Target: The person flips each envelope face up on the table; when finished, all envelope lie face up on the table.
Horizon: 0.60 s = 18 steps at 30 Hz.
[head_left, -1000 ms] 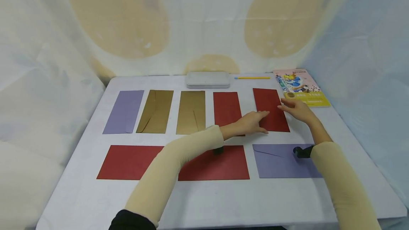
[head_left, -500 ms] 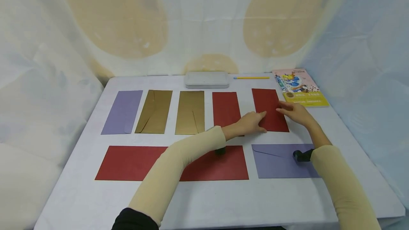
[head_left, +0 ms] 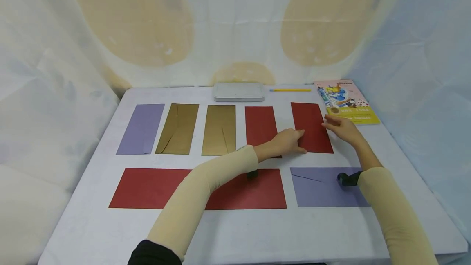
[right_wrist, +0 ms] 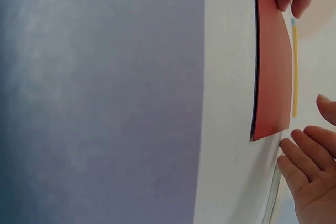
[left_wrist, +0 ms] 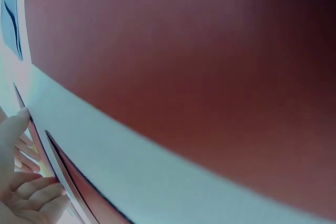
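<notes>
In the head view a red envelope (head_left: 312,128) lies upright at the back right of the table, with a hand at each long side. My left hand (head_left: 285,142) reaches its left edge, thumb spread toward me and fingertips right at the edge. The left wrist view shows the fingers (left_wrist: 39,192) of this hand loosely bent beside the envelope edge. At the other side, my right hand (head_left: 344,129) has its fingertips by the right edge; the right wrist view shows its fingers (right_wrist: 310,156) extended. Another red envelope (head_left: 260,124) lies partly behind my left hand.
Gold envelopes (head_left: 218,128) and a lilac envelope (head_left: 141,129) continue the back row. Nearer me lie a red envelope (head_left: 151,187), another under my left forearm, and a lilac envelope (head_left: 312,191). A grey case (head_left: 238,92), a pencil (head_left: 290,90) and a booklet (head_left: 347,99) line the back.
My left hand has drawn slightly left, its fingertips lying less over the red envelope. My right hand stays by the right edge with only a small shift. The envelopes keep their layout.
</notes>
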Tool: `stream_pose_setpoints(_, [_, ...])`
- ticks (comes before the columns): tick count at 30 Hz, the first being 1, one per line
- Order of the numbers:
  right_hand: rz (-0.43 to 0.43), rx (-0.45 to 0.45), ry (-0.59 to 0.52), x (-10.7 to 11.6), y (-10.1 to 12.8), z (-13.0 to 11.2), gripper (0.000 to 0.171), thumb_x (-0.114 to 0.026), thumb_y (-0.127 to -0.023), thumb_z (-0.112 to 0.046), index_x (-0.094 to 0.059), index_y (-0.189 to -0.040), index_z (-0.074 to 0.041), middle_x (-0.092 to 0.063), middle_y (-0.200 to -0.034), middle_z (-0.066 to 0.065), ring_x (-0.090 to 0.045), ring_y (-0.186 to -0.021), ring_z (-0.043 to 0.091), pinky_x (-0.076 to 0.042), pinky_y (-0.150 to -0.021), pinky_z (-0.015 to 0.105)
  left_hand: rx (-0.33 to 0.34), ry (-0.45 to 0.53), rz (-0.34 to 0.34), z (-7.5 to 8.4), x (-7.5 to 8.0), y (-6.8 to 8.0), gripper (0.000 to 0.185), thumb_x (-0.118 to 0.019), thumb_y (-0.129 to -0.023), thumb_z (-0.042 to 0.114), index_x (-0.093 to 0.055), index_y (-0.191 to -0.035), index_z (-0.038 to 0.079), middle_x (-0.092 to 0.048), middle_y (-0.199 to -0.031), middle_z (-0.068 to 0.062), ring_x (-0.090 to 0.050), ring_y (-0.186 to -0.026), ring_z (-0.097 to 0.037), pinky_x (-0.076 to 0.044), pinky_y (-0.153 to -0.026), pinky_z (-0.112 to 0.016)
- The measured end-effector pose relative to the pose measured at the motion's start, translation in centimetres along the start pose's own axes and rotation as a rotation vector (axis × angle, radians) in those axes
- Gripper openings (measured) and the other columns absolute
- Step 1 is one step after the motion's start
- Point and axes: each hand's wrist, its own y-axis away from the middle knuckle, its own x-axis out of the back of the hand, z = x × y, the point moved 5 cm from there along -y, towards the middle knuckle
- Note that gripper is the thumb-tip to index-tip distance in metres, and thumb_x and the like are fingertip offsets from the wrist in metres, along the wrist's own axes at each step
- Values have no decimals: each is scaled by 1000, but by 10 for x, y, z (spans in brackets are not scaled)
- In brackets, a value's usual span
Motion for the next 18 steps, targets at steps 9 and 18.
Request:
stream_pose_setpoints(9, [12, -13, -8, -2, -4, 0, 71, -51, -98, -45, -29, -150, -1, -31, -150, 24, -30, -136, 45, -33, -103, 59, -69, -105, -43, 5, 0, -2, 64, -66, -89, 44, -54, -137, 3, -68, -115, -7, -62, -89, -8, -48, -70, -18])
stream_pose_setpoints(18, [39, -35, -80, -2, -4, 1, 71, -51, -98, -45, -29, -150, -2, -31, -150, 23, -30, -137, 44, -31, -104, 59, -100, -77, -29, 3, 1, -1, 60, -64, -91, 41, -55, -136, 3, -70, -107, -7, -56, -78, -8, -44, -61, -19])
